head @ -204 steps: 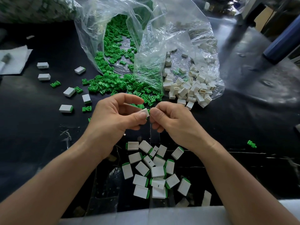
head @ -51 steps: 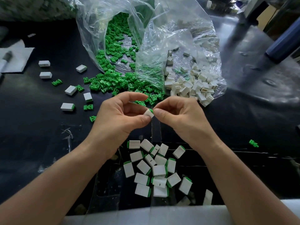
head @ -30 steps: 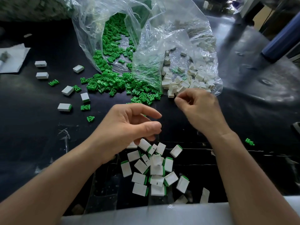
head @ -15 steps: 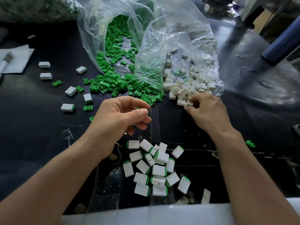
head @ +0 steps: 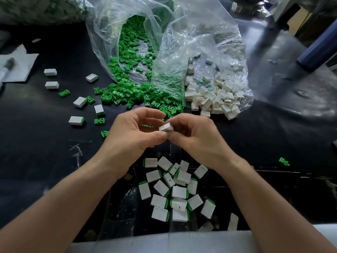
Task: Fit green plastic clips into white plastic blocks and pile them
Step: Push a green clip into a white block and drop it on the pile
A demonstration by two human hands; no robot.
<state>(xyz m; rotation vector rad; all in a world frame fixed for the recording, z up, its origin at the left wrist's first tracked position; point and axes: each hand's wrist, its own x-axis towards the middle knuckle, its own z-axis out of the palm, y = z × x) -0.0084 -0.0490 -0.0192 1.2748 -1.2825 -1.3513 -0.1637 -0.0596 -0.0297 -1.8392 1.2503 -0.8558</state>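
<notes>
My right hand pinches a white block at its fingertips, slot side up. My left hand is curled right beside it, thumb tip just under the block; a sliver of a green clip shows inside its curled fingers. Loose green clips spill from a clear plastic bag behind my hands. Empty white blocks lie in the bag's right half. The pile of fitted blocks, white with green edges, lies below my wrists.
Several stray blocks and clips lie scattered on the black table at the left. A white paper with a marker is at the far left. One clip lies alone at the right. A blue cylinder stands back right.
A fitted block dropped from my hands onto the pile. My right hand reached to the white blocks, took one, and came back to meet my left hand at the centre.
</notes>
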